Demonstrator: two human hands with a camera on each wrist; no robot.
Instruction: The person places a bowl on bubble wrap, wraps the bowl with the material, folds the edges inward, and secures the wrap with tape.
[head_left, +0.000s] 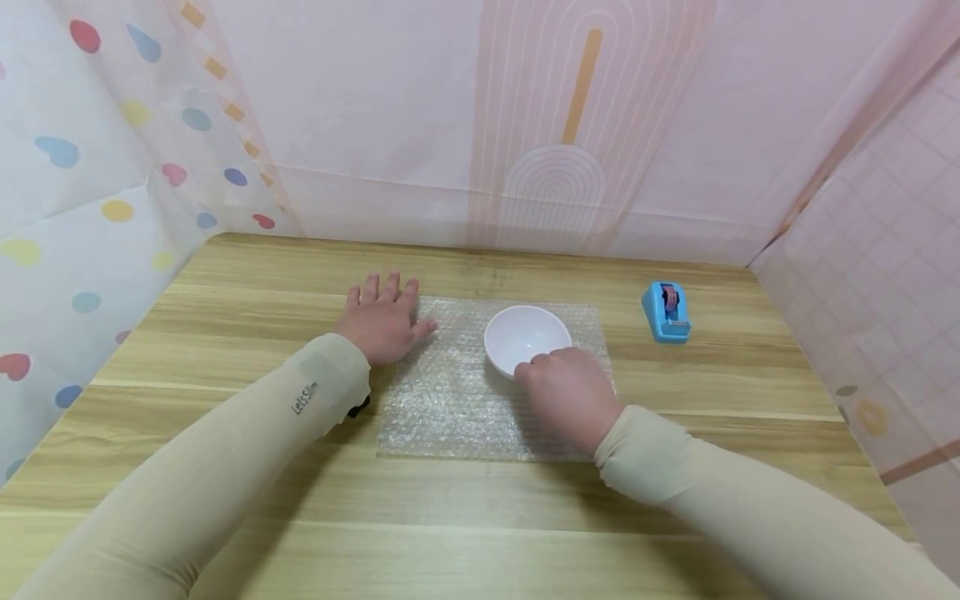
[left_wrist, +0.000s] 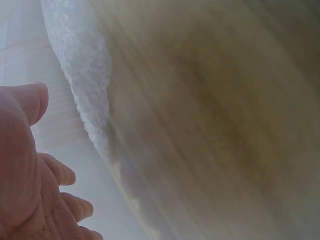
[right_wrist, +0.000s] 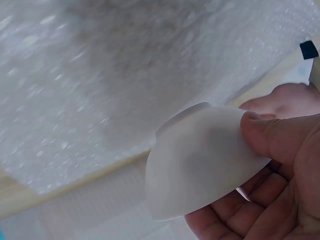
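Observation:
A white bowl (head_left: 517,333) is pinched at its near rim by my right hand (head_left: 570,396), over the right half of a sheet of bubble wrap (head_left: 450,417). In the right wrist view the thumb lies on the outside of the bowl (right_wrist: 200,160), with the other fingers curled behind the rim; a gap seems to separate its foot from the sheet. My left hand (head_left: 382,325) has its fingers spread, at the left edge of the bubble wrap. The left wrist view shows that hand (left_wrist: 30,175) beside the edge of the bubble wrap (left_wrist: 85,75), holding nothing.
A blue tape dispenser (head_left: 666,312) stands on the wooden table (head_left: 480,517), to the right of the bubble wrap. Behind the table hangs a pink patterned cloth (head_left: 375,125), and patterned cloths also flank both sides.

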